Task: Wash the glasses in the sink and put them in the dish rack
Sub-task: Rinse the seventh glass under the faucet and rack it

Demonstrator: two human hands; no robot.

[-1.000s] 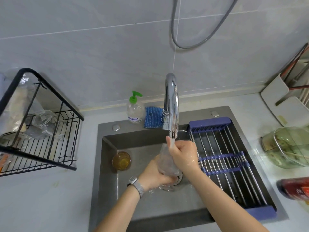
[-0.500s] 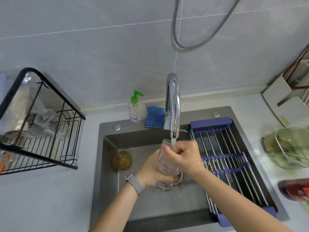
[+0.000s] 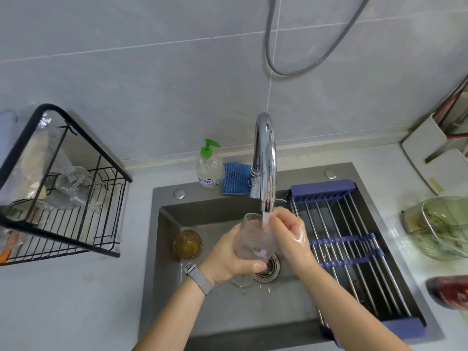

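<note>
The left hand (image 3: 229,257) grips the glass (image 3: 253,239) under the tap (image 3: 266,160) stream; the right hand (image 3: 291,234), fingers curled, pinches its rim.

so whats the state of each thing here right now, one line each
faucet: running, stream falling into the glass
clear glass: held tilted under the stream
left hand: grips the glass from below
right hand: wet, fingers at the glass rim
amber glass: upright on the sink floor, unwashed
dish rack: already holds clear glassware
soap bottle: upright behind the sink
</note>
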